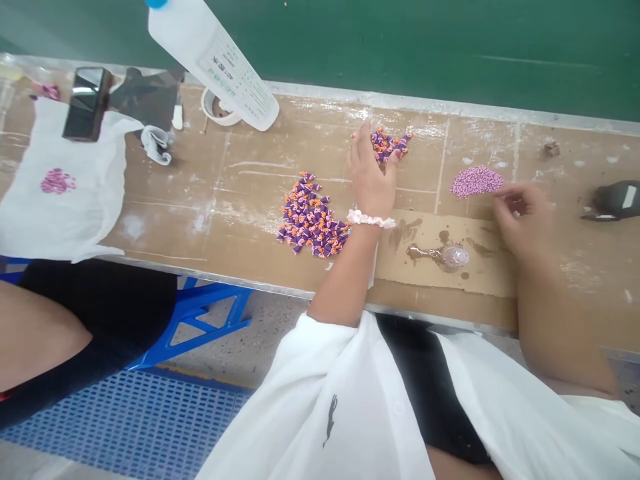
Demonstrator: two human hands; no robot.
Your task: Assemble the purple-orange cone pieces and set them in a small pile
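My left hand (pixel 373 170), with a pale pink scrunchie-like band (pixel 371 219) at the wrist, lies on the table. Its fingers are stretched out and its thumb is apart, beside a small pile of purple and orange pieces (pixel 387 143). A larger pile of the same pieces (pixel 313 220) lies to the left of that forearm. At the right edge of a heap of tiny pink beads (pixel 475 181), my right hand (pixel 523 217) has thumb and forefinger pinched together. What is between those fingertips is too small to make out.
A wet brown cardboard sheet (pixel 485 277) bears a spoon-shaped clear thing (pixel 454 255). Left of the piles stand a large white bottle (pixel 215 63) and a tape roll (pixel 220 110). A phone (pixel 87 103) rests on white cloth (pixel 95 200). A black object (pixel 617 200) is far right.
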